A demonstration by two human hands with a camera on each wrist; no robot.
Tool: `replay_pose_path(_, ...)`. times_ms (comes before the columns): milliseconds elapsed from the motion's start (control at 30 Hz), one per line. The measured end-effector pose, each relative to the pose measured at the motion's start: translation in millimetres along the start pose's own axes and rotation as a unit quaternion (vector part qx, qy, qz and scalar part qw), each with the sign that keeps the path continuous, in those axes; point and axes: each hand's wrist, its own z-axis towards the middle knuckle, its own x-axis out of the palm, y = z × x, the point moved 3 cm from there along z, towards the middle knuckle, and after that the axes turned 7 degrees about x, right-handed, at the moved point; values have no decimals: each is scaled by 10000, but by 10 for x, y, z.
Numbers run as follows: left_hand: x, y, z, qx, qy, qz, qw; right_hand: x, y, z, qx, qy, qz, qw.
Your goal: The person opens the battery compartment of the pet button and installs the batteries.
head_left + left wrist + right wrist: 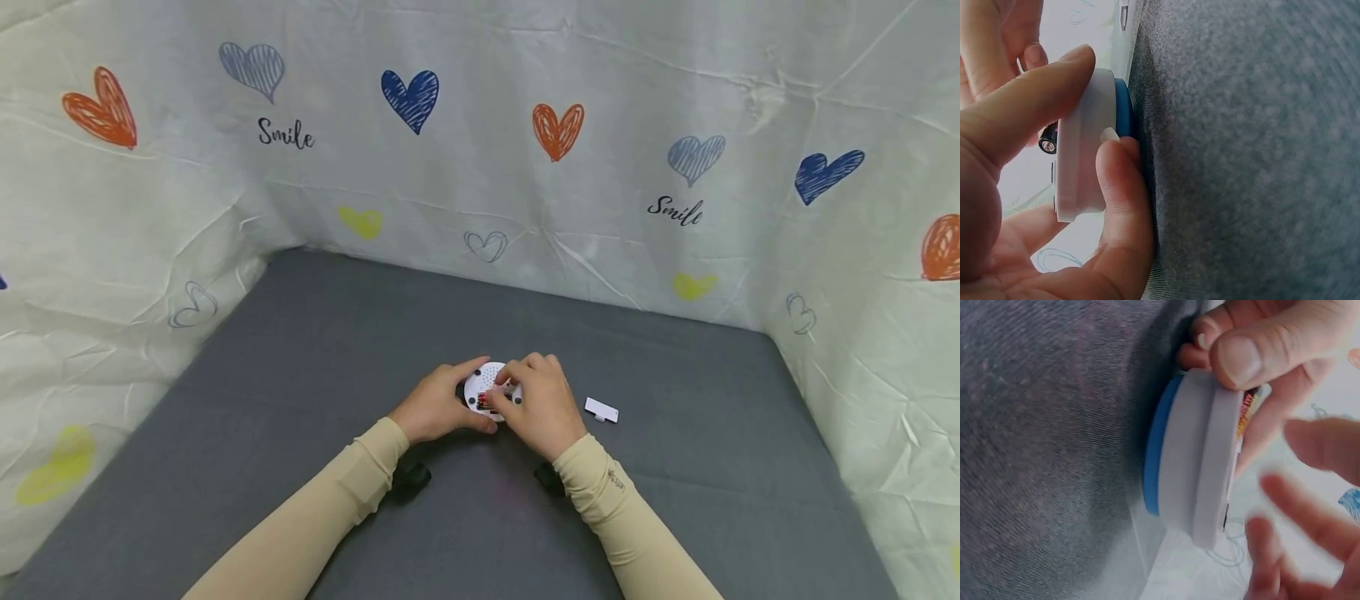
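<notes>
Beige sleeves nearest. Gripped edgewise by left hand, mid-scene: white device, batteries upward, presumably steadied for right hand, loosely spread, seemingly empty. Farther right: cover, likely kept handy.

Creased white sheeting lines the far edge and both sides of a grey fabric-covered tabletop; its print shows orange, blue and yellow hearts and the word "Smile" twice.

You're live at a grey cloth-covered table, walled in left, front and right by a white curtain full of hearts and "Smile" lettering: a screened-off work nook, home or studio unclear.
</notes>
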Motion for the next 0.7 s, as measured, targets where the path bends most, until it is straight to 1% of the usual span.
replay_pose_path(67,7,-6,3,-16,16,30,10000,-1,-16,-11,392,-208,-164,9989)
replay_pose_path(133,13,-11,8,-20,36,71,10000,7,-30,-25,763,-276,-371,9960)
replay_pose_path(200,15,-11,15,9,39,98,9999,22,-39,-35,1070,-203,-561,9925)
replay_pose_path(300,11,-19,22,92,-1,144,9999,53,-48,-39,1387,94,-604,9884)
replay_pose_path(367,9,-22,23,133,-46,174,9998,71,-51,-37,1511,279,-523,9867)
replay_pose_path(467,9,-22,26,181,-131,233,9995,89,-49,-33,1562,473,-372,9859)
replay_pose_path(567,14,-18,31,241,-223,271,9991,97,-50,-32,1558,554,-234,9860)
replay_pose_path(700,23,-28,38,317,-279,189,9989,107,-64,-35,1600,627,-86,9851)
